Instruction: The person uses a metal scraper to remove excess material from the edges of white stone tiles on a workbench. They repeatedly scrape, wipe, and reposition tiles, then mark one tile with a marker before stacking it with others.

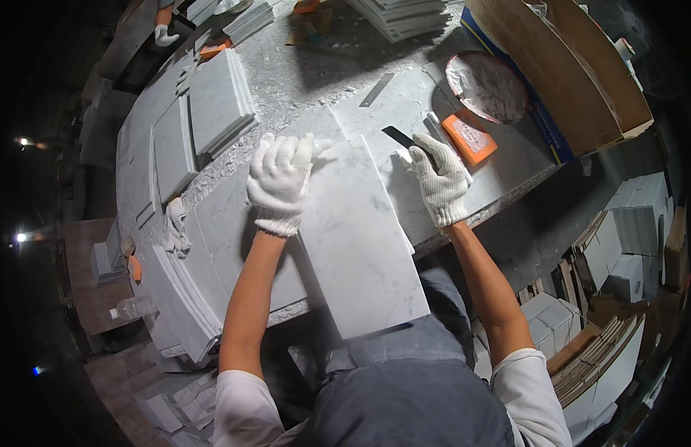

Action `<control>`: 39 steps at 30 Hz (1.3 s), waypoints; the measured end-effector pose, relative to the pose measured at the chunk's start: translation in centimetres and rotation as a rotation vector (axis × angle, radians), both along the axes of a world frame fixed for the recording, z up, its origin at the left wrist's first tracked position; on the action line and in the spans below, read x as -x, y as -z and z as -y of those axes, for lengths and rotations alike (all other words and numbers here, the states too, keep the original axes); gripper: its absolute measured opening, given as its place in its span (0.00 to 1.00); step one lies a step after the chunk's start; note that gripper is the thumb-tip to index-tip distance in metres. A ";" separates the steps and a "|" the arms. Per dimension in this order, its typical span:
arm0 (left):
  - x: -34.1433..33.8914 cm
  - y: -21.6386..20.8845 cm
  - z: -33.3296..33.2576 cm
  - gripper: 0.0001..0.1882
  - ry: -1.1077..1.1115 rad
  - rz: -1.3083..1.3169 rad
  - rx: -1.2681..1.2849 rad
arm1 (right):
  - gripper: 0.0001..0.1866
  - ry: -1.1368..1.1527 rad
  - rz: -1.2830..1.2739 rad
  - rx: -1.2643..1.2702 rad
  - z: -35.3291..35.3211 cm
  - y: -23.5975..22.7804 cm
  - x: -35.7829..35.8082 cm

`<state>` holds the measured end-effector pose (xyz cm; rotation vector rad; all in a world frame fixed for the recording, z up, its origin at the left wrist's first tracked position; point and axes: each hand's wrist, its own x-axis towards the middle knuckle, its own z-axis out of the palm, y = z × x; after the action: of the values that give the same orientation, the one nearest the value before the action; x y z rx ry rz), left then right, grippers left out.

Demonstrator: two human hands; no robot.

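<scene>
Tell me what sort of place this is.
Probably a stone or tile workshop: a grey-veined, pale slab lies before the person, similar panels are stacked at the left, and the worktop is strewn with pale grit.

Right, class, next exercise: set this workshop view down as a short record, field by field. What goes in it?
Left hand: white-gloved, at the left edge of the marble slab; exact grip unclear
Right hand: white-gloved, holding a flat black strip
Slab position: overhanging the near edge of the dusty workbench
Beside right hand: small orange box
Beyond that: red-rimmed round tub with whitish contents; open cardboard box
Left side: stacked slabs, clear plastic bottle
</scene>
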<state>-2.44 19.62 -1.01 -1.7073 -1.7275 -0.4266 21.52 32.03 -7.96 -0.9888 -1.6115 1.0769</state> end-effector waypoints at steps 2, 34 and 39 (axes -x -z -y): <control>-0.2 -0.1 0.0 0.20 -0.015 0.015 0.041 | 0.17 0.007 0.009 -0.025 0.1 -0.3 0.0; -0.7 -0.4 -0.8 0.22 0.006 -0.179 0.021 | 0.16 0.035 0.087 -0.158 0.8 -2.1 0.1; -1.0 -0.4 -0.9 0.21 -0.037 -0.219 -0.011 | 0.16 0.010 0.070 -0.071 0.6 -2.0 0.0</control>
<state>-1.48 20.55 -0.58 -1.6454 -1.5921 -0.2220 21.54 31.47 -5.99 -0.9956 -1.6880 0.9816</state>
